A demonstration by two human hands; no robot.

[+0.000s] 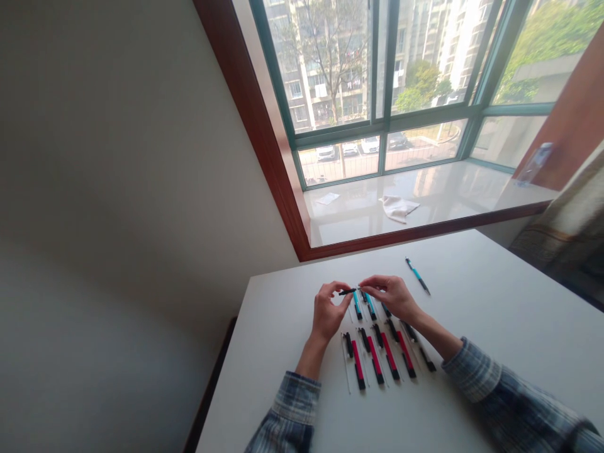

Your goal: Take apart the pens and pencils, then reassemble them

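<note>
My left hand [329,311] is closed in a pinch on a short black pen part [347,292], held almost level above the table. Facing it, my right hand [392,296] pinches at the part's right end, where something small and pale shows; its kind is too small to tell. Below my hands lies a row of disassembled pens: red-and-black barrels [376,360] with black grip pieces [365,340] and thin white refills [346,368] beside them. Turquoise-and-black barrels [357,306] lie behind that row, partly covered by my hands.
A whole turquoise pen [418,275] lies apart at the back right of the white table [274,340]. Beyond the table, a window sill [353,220] bears a crumpled white cloth [399,207] and a clear bottle [535,165]. A wall [141,220] rises on the left.
</note>
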